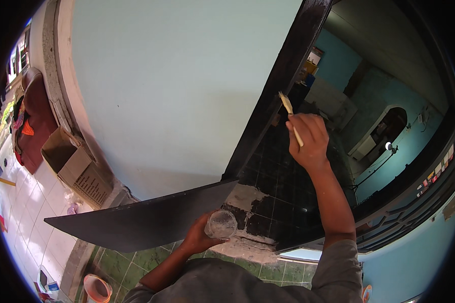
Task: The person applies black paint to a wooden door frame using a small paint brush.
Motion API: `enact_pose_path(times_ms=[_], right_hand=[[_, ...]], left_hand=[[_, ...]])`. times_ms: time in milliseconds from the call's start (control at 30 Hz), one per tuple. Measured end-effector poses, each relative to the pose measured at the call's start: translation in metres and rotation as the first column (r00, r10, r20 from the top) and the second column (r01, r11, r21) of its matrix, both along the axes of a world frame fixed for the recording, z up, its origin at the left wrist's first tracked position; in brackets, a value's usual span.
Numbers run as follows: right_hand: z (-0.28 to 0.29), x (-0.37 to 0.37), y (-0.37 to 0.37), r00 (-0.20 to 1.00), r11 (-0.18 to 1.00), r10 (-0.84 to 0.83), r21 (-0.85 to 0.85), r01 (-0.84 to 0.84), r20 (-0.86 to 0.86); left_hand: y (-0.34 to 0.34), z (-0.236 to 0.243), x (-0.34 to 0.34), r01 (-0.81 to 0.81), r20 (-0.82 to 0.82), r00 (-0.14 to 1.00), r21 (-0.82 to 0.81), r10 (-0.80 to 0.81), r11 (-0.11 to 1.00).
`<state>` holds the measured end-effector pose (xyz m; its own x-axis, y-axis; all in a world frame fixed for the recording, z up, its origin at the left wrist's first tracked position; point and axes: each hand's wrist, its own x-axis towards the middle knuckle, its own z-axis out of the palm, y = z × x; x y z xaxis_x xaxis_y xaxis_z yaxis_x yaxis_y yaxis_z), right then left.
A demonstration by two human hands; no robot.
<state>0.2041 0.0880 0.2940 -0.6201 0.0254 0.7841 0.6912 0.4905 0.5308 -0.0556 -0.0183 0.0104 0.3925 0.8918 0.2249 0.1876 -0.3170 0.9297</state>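
My right hand (309,137) grips a slim, pale-handled paintbrush (287,105), its bristles touching or just beside the tall, black door frame (271,98); I cannot tell which. My left hand (198,235) wraps around a round, clear cup (221,224) near a flat, dark grey panel (141,217).

Paintbrush (287,104) in right hand (311,139)
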Motion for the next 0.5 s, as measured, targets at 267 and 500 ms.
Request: enact_pose_path(times_ms=[267,500], right_hand=[[-0.157,0.000,-0.012,0.937,0.948,-0.004,-0.298,0.115,0.349],[-0.112,-0.011,0.003,0.974,0.529,-0.054,-0.833,-0.159,-0.220]], left_hand=[[-0.004,-0.002,0.000,-0.023,0.058,0.998,-0.008,0.024,1.000],[-0.007,-0.004,0.001,-0.008,0.059,0.998,-0.015,0.009,1.000]])
